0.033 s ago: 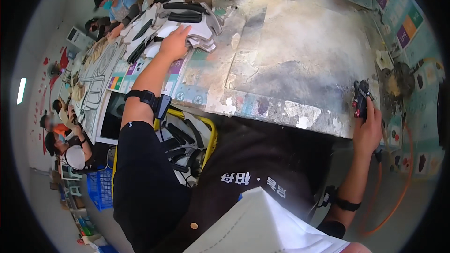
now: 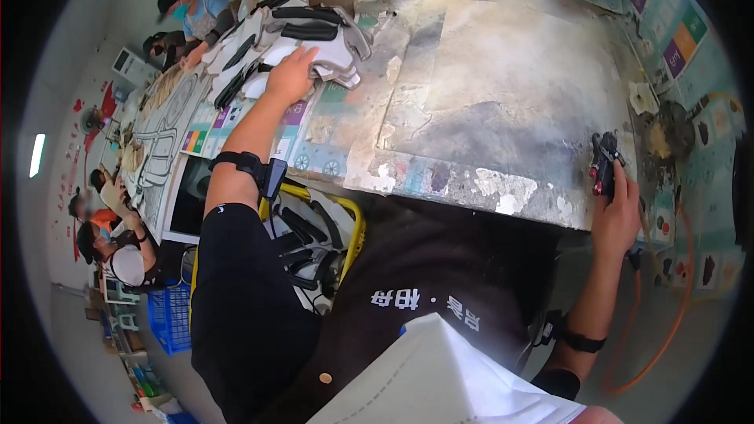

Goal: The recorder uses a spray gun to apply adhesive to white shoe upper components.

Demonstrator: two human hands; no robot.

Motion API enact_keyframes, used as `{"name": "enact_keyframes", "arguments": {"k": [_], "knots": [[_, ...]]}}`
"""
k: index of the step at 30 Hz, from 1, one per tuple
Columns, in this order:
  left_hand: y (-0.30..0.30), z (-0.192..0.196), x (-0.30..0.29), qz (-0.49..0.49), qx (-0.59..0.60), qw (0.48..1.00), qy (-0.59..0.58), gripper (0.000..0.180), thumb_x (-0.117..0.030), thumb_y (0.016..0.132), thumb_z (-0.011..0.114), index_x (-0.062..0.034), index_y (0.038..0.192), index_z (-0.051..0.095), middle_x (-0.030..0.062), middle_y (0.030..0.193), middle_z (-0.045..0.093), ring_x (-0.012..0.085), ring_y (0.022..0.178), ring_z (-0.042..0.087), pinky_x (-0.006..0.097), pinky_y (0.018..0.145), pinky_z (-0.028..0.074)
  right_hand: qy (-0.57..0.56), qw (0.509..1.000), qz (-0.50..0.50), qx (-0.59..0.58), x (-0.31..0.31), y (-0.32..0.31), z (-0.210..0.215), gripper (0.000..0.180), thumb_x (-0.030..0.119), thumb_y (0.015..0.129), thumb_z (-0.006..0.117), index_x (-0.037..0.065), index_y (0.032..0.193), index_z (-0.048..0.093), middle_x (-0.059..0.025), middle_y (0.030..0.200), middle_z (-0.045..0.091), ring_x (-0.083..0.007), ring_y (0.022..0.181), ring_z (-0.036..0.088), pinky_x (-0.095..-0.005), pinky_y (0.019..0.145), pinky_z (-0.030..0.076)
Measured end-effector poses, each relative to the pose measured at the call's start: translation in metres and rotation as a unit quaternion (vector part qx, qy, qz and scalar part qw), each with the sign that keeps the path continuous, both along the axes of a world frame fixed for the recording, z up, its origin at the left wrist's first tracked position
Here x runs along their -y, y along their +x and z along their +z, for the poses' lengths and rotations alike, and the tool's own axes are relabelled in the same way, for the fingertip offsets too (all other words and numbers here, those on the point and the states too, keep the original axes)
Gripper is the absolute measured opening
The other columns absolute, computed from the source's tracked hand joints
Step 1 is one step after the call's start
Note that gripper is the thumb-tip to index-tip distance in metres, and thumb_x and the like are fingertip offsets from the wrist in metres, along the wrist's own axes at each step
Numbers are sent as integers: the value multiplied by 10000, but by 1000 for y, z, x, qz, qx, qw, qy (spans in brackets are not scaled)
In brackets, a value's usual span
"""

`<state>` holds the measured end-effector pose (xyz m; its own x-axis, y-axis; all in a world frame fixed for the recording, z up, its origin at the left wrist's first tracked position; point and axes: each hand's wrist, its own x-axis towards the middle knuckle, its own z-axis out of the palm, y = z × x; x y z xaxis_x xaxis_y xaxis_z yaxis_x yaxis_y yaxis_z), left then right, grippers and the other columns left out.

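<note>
The right hand (image 2: 616,216) is wrapped around a black spray-gun-like tool with red knobs (image 2: 604,163), at the front right corner of the worktable (image 2: 510,110). The fingers are curled about the tool's body, its head pointing toward the worktable's far side. An upright hold like this probably leaves the forefinger free for a trigger, though no trigger can be made out.

The left hand (image 2: 290,77) lies on the near end of the stack of grey-and-white panels with black strips (image 2: 314,41), at the worktable's far left. Its fingers reach over the panels' edge; whether they pinch one panel or merely rest there, I cannot tell. The panels overlap, perhaps so that single ones can be picked from the near end.

An orange hose (image 2: 682,298) loops down past the worktable's right end, likely hung there to stay off the top. Below the worktable's front edge, a yellow-rimmed basket (image 2: 358,239) holds similar black-stripped pieces (image 2: 302,228), within easy reach of the left arm, it seems. Beyond the worktable's left end, a co-worker in a light blue top (image 2: 206,20) leans over other work.
</note>
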<state>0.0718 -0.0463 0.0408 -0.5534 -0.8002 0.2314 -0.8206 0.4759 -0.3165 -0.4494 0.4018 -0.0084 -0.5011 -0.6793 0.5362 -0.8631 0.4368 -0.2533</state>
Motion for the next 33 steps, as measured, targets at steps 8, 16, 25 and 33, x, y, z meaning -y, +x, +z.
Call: {"name": "enact_keyframes", "arguments": {"k": [8, 16, 25, 33], "knots": [[-18, 79, -50, -28, -15, 996, -89, 226, -217, 877, 620, -108, 1074, 642, 181, 895, 725, 409, 821, 707, 529, 721, 559, 11, 1000, 4, 2, 6, -1, -1, 635, 104, 820, 716, 243, 1423, 573, -84, 1189, 629, -346, 974, 670, -448, 784, 550], [-131, 84, -88, -30, 83, 996, 7, 603, -493, 1033, 415, 69, 1172, 585, 259, 1013, 728, 424, 906, 718, 528, 781, 581, 18, 1000, -7, 8, -3, -7, -5, 596, 111, 859, 681, 244, 1429, 568, -92, 1223, 631, -357, 998, 673, -441, 803, 558], [-76, 38, -100, -50, -55, 992, 97, 941, -597, 701, 826, -98, 1445, 538, 194, 1508, 484, 385, 1382, 450, 464, 1130, 392, -4, 1000, 3, -11, 2, -2, -1, 608, 97, 822, 711, 237, 1400, 583, -72, 1164, 633, -334, 982, 671, -448, 772, 549], [-17, 34, -71, -19, -60, 980, 190, 1009, -571, 691, 846, -109, 1507, 473, 211, 1501, 491, 381, 1399, 438, 436, 1167, 362, 9, 1000, -6, -3, 3, -3, 0, 612, 102, 828, 699, 234, 1414, 575, -71, 1170, 632, -331, 986, 670, -453, 774, 548]]}}
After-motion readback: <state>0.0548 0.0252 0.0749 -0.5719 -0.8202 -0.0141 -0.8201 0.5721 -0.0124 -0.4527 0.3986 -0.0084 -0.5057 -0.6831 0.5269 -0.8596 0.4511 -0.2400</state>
